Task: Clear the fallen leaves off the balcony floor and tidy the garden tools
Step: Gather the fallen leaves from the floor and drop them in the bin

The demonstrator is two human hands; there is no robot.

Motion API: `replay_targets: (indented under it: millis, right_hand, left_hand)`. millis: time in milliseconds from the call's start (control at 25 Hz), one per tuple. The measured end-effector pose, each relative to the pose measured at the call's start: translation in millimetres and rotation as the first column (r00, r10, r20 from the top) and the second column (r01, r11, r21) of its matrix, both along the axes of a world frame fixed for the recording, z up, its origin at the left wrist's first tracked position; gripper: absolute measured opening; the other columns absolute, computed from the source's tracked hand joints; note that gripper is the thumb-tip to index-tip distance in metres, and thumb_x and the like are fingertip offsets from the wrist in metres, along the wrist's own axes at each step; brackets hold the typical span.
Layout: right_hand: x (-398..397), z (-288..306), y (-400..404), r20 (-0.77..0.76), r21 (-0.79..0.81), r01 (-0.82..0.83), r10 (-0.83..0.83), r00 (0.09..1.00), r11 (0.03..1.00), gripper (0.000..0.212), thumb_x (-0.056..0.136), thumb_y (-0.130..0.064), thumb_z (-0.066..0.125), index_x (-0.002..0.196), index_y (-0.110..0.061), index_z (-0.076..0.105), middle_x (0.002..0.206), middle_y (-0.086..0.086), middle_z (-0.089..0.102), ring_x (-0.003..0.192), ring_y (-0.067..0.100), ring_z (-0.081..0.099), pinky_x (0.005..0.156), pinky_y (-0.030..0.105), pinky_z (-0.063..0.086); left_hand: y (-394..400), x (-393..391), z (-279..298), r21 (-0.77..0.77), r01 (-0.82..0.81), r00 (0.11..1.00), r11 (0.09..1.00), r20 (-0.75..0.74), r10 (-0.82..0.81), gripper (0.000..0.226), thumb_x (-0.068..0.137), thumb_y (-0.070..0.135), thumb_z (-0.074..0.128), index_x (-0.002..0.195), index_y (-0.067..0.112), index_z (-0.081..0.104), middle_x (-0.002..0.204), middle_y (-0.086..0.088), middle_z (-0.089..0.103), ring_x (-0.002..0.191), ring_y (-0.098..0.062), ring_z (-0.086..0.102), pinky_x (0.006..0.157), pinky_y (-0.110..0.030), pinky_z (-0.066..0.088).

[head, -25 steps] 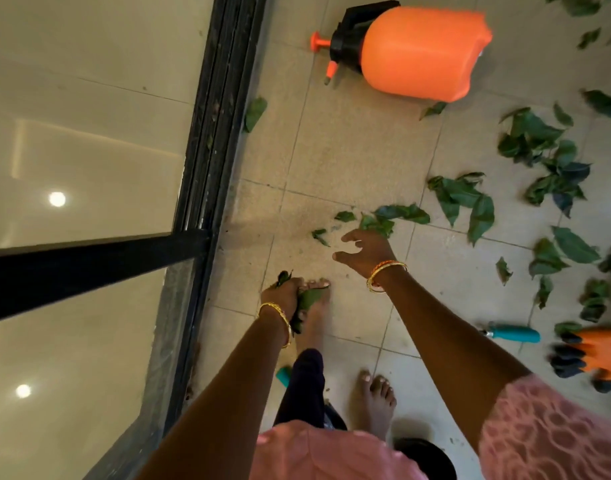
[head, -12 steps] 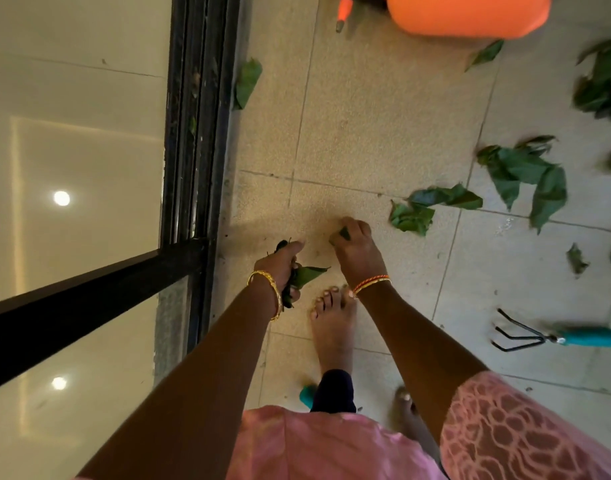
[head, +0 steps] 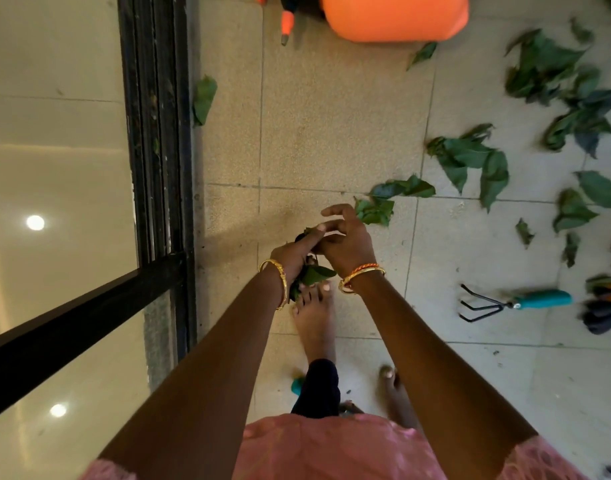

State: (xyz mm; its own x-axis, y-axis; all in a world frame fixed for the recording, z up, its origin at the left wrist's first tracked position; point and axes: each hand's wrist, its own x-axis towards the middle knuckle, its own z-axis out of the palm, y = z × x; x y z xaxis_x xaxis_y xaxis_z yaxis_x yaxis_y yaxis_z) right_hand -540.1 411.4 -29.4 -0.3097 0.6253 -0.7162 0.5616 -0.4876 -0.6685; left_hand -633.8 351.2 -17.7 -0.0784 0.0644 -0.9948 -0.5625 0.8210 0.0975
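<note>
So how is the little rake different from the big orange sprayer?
The hand rake is thin, with black prongs and a teal handle; the orange sprayer is fat and bulky. The rake shows whole, low on the right; the sprayer sits at the top, partly cut off by the frame edge. Both lie on the balcony floor, untouched.

Left: black metal sliding-door track (head: 158,133)
Far: orange plastic sprayer tank (head: 394,15)
Right: scattered green fallen leaves (head: 470,157) on beige tiled floor (head: 331,116); teal-handled hand rake (head: 511,303) nearer.
</note>
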Motion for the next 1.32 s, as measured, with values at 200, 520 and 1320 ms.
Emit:
replay_targets:
  millis: [200, 520, 1320]
  right_hand:
    - [19, 18, 23, -0.079, -0.244, -0.013, -0.006, 0.997, 0.970, 0.043, 0.081, 0.007, 0.060, 0.113, -0.019, 0.046, 0.095, 0.008, 0.061, 0.088, 0.020, 0.065, 0.073, 0.029, 0.059]
    - [47, -47, 55, 0.379, 0.353, -0.417, 0.280, 0.882, 0.837, 0.056, 0.078, -0.011, 0.068, 0.131, -0.007, 0.050, 0.136, 0.020, 0.038, 0.122, 0.034, 0.040, 0.100, 0.039, 0.041]
    - [55, 3, 34, -0.035, -0.361, 0.464, -0.509, 0.860, 0.809, 0.024, 0.070, 0.002, 0.078, 0.077, -0.014, 0.061, 0.069, 0.002, 0.066, 0.066, 0.014, 0.065, 0.058, 0.025, 0.055]
  left_hand:
    - [26, 12, 3, 0.003, 0.125, 0.982, 0.992, -0.142, -0.124, 0.028, 0.086, 0.039, 0.061, 0.070, 0.016, 0.061, 0.065, -0.003, 0.057, 0.059, -0.019, 0.052, 0.052, -0.023, 0.037]
    - [43, 12, -7, -0.046, 0.150, 0.986, 0.988, -0.072, -0.153, 0.027, 0.090, 0.019, 0.053, 0.065, 0.012, 0.054, 0.057, 0.000, 0.053, 0.050, -0.014, 0.046, 0.039, -0.014, 0.033]
    - [45, 35, -8, 0.037, 0.202, 0.974, 0.979, -0.107, -0.197, 0.065, 0.078, 0.065, 0.059, 0.110, 0.009, 0.064, 0.103, -0.016, 0.067, 0.091, -0.032, 0.066, 0.067, -0.033, 0.053]
